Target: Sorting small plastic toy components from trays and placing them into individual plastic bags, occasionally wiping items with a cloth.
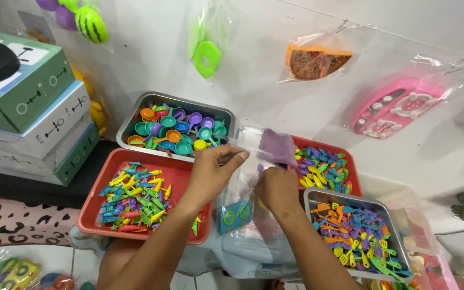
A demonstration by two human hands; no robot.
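Note:
My left hand (pixel 212 172) pinches the open top edge of a clear plastic bag (pixel 241 177) that hangs between both hands. A blue toy piece (pixel 233 216) lies in the bag's bottom. My right hand (pixel 278 188) holds a flat purple toy piece (pixel 277 146) at the bag's mouth, partly inside it. Around the hands stand trays of small coloured plastic toys.
A red tray (pixel 95 215) of toy cutlery lies left, a metal tray (pixel 135 115) of toy pans behind it, another red tray (pixel 350 161) and a metal tray (pixel 310 196) right. Stacked boxes (pixel 33 102) stand far left. Bagged toys (pixel 398 104) hang on the wall.

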